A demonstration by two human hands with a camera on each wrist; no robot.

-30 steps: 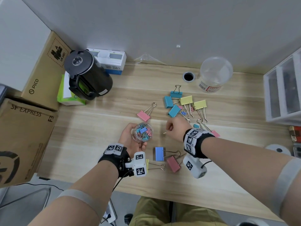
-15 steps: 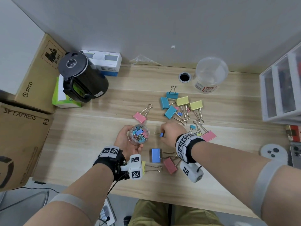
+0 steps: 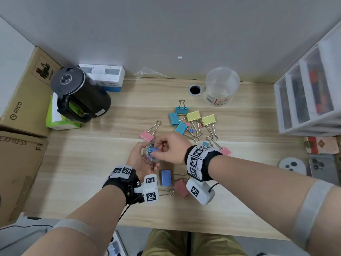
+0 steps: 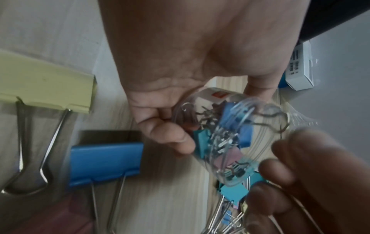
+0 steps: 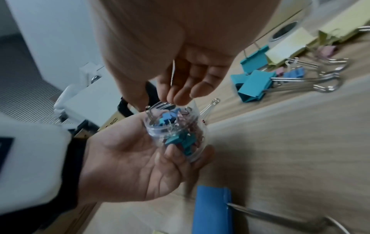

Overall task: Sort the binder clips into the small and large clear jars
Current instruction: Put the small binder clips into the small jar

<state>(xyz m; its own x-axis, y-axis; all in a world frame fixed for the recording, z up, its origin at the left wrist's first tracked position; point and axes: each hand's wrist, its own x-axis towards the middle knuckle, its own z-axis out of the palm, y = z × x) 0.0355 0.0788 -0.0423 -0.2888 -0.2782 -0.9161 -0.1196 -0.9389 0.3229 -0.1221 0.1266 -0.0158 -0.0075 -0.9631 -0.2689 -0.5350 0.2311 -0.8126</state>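
Note:
My left hand (image 3: 142,161) grips the small clear jar (image 3: 150,158), which holds several small coloured clips (image 5: 176,126). My right hand (image 3: 159,149) hovers right over the jar's mouth and pinches a small blue clip (image 3: 154,149) at the rim. The large clear jar (image 3: 221,85) stands empty at the back of the desk. Large clips lie loose: teal (image 3: 174,119), yellow (image 3: 193,116) and pink (image 3: 146,136) ones behind the hands, and a blue one (image 3: 166,177) and a pink one (image 3: 181,188) in front. A few small clips (image 3: 191,129) lie among the far ones.
A black kettle (image 3: 81,95), a green tissue box (image 3: 59,122) and cardboard boxes (image 3: 24,97) fill the left side. A white drawer unit (image 3: 310,97) stands at the right. A cable hole (image 3: 195,89) sits beside the large jar.
My right hand came left from the desk with a small blue clip and now sits over the small jar's mouth. The left hand kept holding the jar.

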